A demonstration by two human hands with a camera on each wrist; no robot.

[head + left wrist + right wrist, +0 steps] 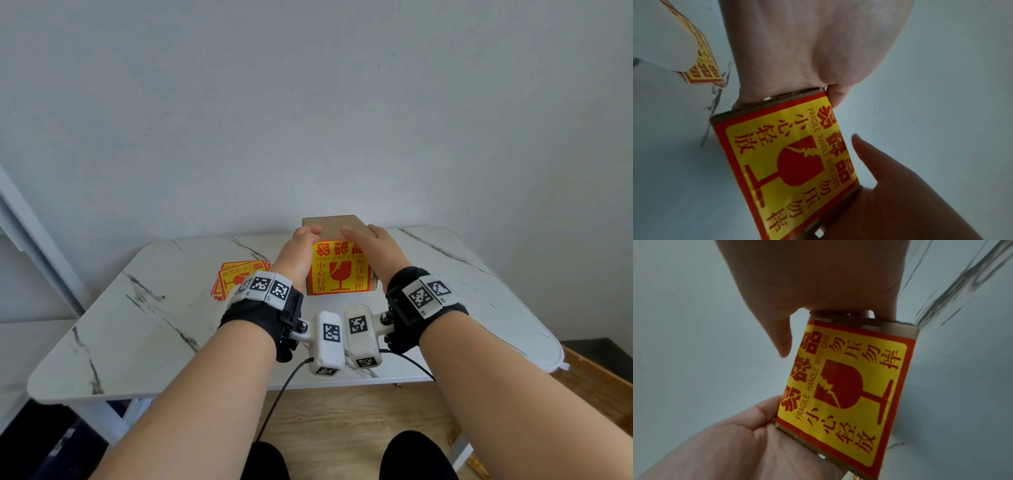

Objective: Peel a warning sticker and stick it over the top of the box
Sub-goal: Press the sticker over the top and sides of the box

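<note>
A small brown cardboard box point(334, 224) stands at the table's far middle. A yellow and red fragile sticker point(339, 270) covers its near face, up to the top edge. My left hand point(306, 236) holds the box's left side, its fingers curled over the top left edge. My right hand point(359, 236) lies against the right side with straight fingers flat on the bare top. In the left wrist view the left thumb point(835, 97) sits at the sticker's point(789, 162) upper corner. In the right wrist view the right thumb point(783, 340) hangs free beside the sticker point(849, 386).
A loose stack of the same stickers point(236, 277) lies on the white marble-patterned table point(154, 325), left of the box and partly behind my left wrist. A pale wall rises right behind the box. The table's rounded front edge is near my forearms.
</note>
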